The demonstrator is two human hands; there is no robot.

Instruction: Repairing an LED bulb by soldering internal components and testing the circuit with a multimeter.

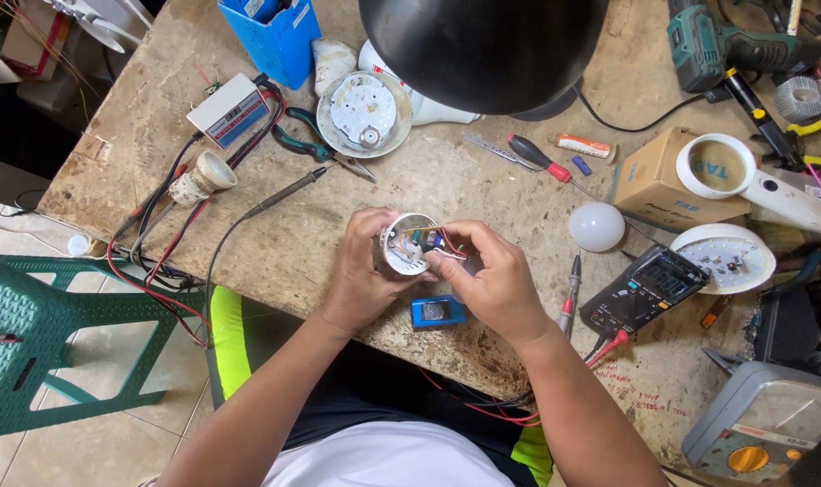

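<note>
Left hand [361, 271] grips white bulb housing [405, 243] above the near edge of the worn stone worktable [338, 207]; right hand [492, 275] pinches its small wired circuit board [431, 240]. Multimeter [645, 289], white globe [596, 226], red screwdriver [539, 158], blue box [438, 312] around. Green plastic stool [41, 343] on tiled floor [86, 451].

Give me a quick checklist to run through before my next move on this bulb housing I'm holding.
1. Bulb housing gripped firmly by left hand: ok.
2. Right hand fingertips on the coloured wires: ok.
3. Wires free of tangles inside: cannot tell.
4. Multimeter within reach, right of the hands: ok.
5. Red-handled screwdriver close by on the table: ok.
6. Small blue part safe from the table edge: not ok, it lies near it.
</note>
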